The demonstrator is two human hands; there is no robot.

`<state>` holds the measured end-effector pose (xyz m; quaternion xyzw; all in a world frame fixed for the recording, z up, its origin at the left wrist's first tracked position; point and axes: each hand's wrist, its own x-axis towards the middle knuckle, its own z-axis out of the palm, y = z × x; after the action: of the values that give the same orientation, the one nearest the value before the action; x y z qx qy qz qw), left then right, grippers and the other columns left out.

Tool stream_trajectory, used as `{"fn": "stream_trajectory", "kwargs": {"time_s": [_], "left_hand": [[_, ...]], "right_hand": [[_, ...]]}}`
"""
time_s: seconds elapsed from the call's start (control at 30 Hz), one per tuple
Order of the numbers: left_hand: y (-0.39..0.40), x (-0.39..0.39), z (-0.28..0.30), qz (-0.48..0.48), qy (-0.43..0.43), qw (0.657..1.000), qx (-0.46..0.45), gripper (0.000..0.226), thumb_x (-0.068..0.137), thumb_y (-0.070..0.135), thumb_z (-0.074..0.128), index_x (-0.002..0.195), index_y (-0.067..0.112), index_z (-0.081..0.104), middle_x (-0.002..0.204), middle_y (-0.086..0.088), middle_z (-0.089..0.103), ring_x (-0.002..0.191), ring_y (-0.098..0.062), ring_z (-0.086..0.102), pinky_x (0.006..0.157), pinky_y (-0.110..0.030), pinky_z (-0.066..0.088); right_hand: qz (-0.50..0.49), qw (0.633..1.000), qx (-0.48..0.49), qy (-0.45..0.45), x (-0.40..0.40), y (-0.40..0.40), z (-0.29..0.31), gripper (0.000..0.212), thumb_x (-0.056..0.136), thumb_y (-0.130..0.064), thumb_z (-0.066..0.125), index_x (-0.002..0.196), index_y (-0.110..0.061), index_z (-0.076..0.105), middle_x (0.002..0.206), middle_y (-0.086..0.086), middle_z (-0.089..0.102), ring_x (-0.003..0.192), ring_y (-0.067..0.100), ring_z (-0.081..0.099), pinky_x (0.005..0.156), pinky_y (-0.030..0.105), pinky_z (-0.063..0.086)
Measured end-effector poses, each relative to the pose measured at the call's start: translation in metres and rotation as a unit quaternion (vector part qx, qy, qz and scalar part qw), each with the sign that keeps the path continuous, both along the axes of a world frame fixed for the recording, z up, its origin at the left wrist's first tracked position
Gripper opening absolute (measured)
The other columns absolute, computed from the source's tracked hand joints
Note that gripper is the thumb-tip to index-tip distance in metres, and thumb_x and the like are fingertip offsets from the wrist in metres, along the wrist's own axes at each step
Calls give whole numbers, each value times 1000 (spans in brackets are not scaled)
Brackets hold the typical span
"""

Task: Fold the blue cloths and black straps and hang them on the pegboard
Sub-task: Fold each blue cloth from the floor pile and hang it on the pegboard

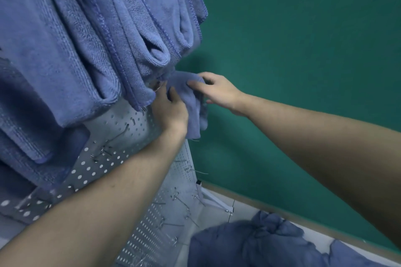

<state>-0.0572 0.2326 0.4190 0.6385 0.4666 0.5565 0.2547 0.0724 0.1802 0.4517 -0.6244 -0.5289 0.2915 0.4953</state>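
A small folded blue cloth [193,106] hangs at the right edge of the grey pegboard [134,128], just below a row of several larger blue cloths [104,34] draped over pegs. My left hand [171,110] grips the small cloth from the left, thumb pressed into it. My right hand [217,91] rests on its top right, fingers curled over the fabric. A metal peg tip shows beside my left fingers. No black straps are visible.
Bare metal hooks [182,201] stick out of the lower pegboard. A heap of crumpled blue cloths [256,243] lies on a white surface at the bottom right. A green wall [303,50] stands behind.
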Motion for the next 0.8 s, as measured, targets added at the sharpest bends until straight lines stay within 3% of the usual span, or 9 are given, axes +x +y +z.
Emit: {"fn": "stream_trajectory", "kwargs": {"time_s": [0.07, 0.13, 0.23, 0.33, 0.43, 0.53, 0.63, 0.8], "left_hand": [[-8, -4, -1, -19, 49, 999, -2, 48, 94, 11, 51, 142, 8, 54, 151, -19, 43, 142, -32, 38, 121, -34, 23], [-21, -11, -12, -33, 108, 993, 16, 55, 92, 19, 53, 147, 9, 48, 156, -22, 34, 145, -34, 32, 121, -36, 22], [-43, -22, -34, -42, 175, 983, 43, 48, 92, 26, 59, 137, 9, 60, 155, -22, 35, 143, -37, 34, 118, -40, 29], [-64, -34, -43, -109, 228, 967, -31, 35, 96, 25, 63, 129, 14, 66, 153, -12, 37, 136, -28, 39, 109, -28, 33], [-85, -40, -53, -204, 263, 938, -93, 31, 100, 26, 58, 129, 16, 65, 143, -2, 43, 110, -7, 44, 92, -14, 29], [-106, -36, -76, -263, 304, 905, -137, 28, 100, 32, 57, 125, 20, 65, 139, 0, 48, 112, -9, 49, 94, -17, 31], [-132, -23, -111, -301, 332, 876, -181, 28, 99, 34, 60, 122, 20, 65, 136, -2, 53, 122, -17, 54, 105, -26, 37], [-178, 4, -192, -368, 346, 824, -255, 31, 96, 29, 65, 122, 14, 64, 127, -1, 61, 117, -18, 58, 96, -25, 40]], "right_hand": [[5, 1000, -25, -1, -2, -8, 2, 31, 95, -45, 63, 103, -15, 66, 91, -5, 63, 75, 10, 55, 71, 24, 45], [15, 997, -81, -13, -4, -21, 2, 32, 94, -50, 63, 102, -19, 62, 90, -5, 62, 71, 11, 55, 69, 27, 43], [1, 992, -120, -40, 1, -48, -8, 37, 94, -53, 62, 113, -21, 64, 100, -8, 67, 79, 7, 61, 71, 26, 44], [-17, 987, -150, -48, 13, -82, -20, 35, 94, -53, 60, 114, -25, 63, 109, -4, 70, 92, 15, 66, 78, 30, 48], [-30, 980, -186, -60, 25, -121, -36, 28, 96, -48, 59, 111, -25, 64, 108, -4, 72, 98, 19, 70, 80, 31, 52], [-50, 975, -210, -59, 34, -164, -57, 18, 98, -42, 59, 103, -26, 65, 104, -4, 74, 90, 17, 69, 81, 31, 54], [-75, 966, -241, -51, 41, -209, -90, 11, 98, -35, 60, 100, -26, 65, 104, -1, 73, 85, 16, 66, 78, 30, 52], [-105, 943, -316, -24, 61, -274, -175, 5, 97, -23, 61, 101, -24, 64, 104, 2, 72, 83, 16, 64, 72, 28, 48]]}}
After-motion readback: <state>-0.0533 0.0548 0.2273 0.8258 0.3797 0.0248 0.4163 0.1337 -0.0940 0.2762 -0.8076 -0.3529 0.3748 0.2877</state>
